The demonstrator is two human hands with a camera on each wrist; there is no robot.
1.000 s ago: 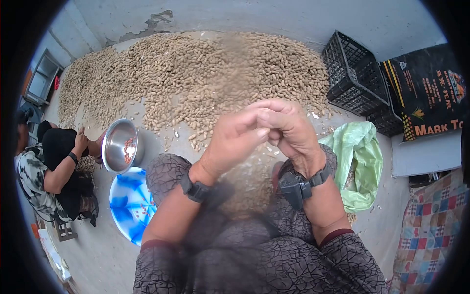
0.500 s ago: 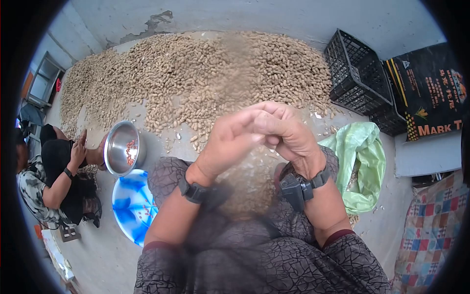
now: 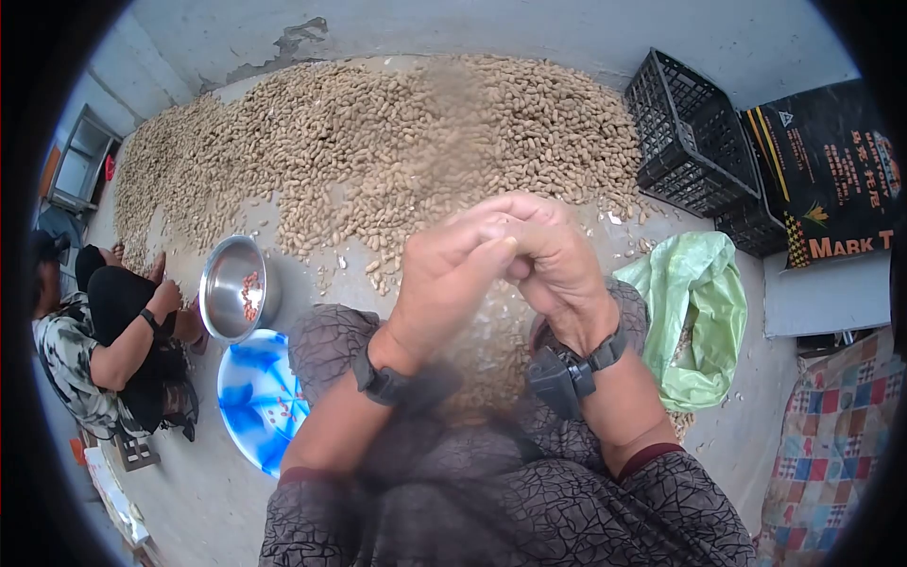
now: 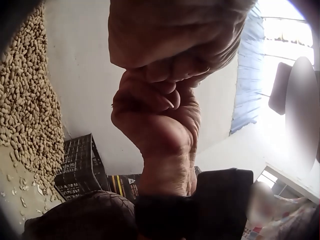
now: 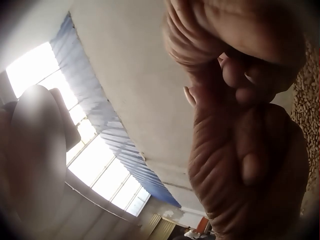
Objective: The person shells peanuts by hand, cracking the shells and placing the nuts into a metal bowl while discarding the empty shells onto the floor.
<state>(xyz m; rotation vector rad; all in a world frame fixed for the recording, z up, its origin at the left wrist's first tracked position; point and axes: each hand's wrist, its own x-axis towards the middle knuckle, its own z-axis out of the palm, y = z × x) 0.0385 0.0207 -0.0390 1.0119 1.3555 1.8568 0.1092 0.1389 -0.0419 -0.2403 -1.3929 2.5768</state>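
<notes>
In the head view my left hand (image 3: 444, 279) and right hand (image 3: 562, 269) meet above my knees, thumbs close together and fingers bent inward. The left wrist view has the left hand (image 4: 175, 35) above the right hand (image 4: 160, 120), their fingertips overlapping. From the right wrist, the curled fingers (image 5: 252, 167) and a thumbnail show between two shadowed palms. I cannot tell what lies between the fingertips, since the hands cover it. Beyond them spreads a large heap of unshelled peanuts (image 3: 359, 161). Blurred peanuts and shells (image 3: 487, 369) lie on the floor between my legs.
Left of my knee stand a steel bowl (image 3: 220, 279) and a blue-and-white basin (image 3: 244, 364), both holding reddish kernels. Another person (image 3: 118, 354) sits beyond them. To the right are a green sack (image 3: 718, 321), black crates (image 3: 694, 132) and a black printed bag (image 3: 831, 189).
My hands stay together in nearly the same place. The left thumb has shifted up against the right hand. The other person's hand has come lower, and the head view has tilted slightly.
</notes>
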